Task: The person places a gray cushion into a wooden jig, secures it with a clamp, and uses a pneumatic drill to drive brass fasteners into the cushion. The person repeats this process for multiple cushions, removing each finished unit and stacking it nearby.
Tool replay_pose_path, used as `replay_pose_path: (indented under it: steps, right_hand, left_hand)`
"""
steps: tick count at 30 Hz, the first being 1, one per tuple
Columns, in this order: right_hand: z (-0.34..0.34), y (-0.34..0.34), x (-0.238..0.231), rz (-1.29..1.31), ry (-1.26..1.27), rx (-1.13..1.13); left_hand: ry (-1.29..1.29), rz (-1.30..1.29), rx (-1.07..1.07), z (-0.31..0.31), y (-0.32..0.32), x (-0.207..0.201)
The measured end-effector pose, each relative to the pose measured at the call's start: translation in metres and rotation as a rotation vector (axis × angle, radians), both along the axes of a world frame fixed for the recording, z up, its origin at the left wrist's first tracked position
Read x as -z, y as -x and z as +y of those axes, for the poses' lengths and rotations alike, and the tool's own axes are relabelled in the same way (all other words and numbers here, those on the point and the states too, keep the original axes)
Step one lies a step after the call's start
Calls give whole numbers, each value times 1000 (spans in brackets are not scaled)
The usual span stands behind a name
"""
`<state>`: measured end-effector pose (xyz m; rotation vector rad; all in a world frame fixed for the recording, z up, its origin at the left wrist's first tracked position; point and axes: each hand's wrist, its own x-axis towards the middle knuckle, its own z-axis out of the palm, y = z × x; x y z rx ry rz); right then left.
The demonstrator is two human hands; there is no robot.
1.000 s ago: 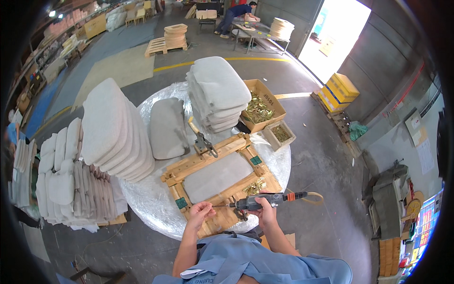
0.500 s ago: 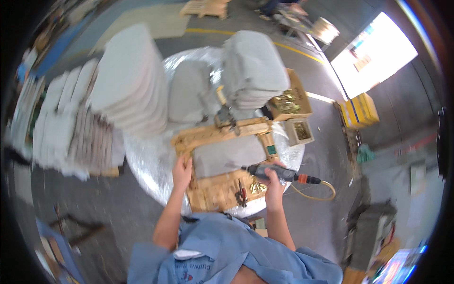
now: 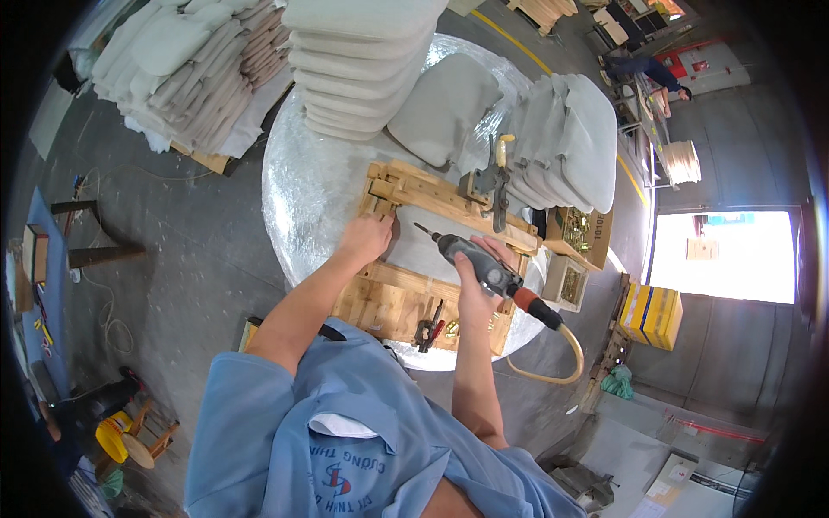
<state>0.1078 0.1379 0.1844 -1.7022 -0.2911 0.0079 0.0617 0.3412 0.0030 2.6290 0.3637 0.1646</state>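
A round table (image 3: 311,198) wrapped in shiny clear film takes up the middle of the floor, and everything else sits on it or around it. On its far edge stands a tall stack of grey seat cushions (image 3: 358,65); a second pile of the same pads (image 3: 566,142) leans at the table's far right, and one single cushion (image 3: 442,108) lies flat between the two. Off the table to the far left, more grey pads (image 3: 186,65) are heaped on a low pallet.

On the near half of the table lies a wooden jig frame (image 3: 432,306) made of pale slats, with a grey panel (image 3: 423,250) seated in its opening. A dark clamp with a pale handle (image 3: 496,177) stands on the frame's far rail. At the table's right edge sit a cardboard box of brass-coloured hardware (image 3: 577,231) and a smaller box (image 3: 561,281) just beside it.

The person in a blue shirt leans over the near edge. The right hand (image 3: 475,276) is wrapped tight around a grey pneumatic screwdriver (image 3: 479,263), its bit pointing left over the grey panel, an orange collar and yellowish air hose (image 3: 561,363) trailing off the table's near right. The left hand (image 3: 367,240) rests with fingers curled, pressing on the frame's left corner beside the panel, grasping nothing. Small red-handled pliers (image 3: 429,328) lie on the frame's near board.
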Motion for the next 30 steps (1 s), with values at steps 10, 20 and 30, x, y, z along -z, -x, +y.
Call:
replay_pose_path:
  steps: [10, 20, 30]
  right_hand:
    - [58, -24, 27, 56, 42, -96]
    - [71, -29, 25, -10, 103, -112]
    - [72, -35, 57, -49, 197, -70]
  left_hand:
    - [22, 42, 46, 2, -4, -2]
    - [6, 78, 71, 3, -3, -4]
    - [57, 128, 65, 1, -9, -14]
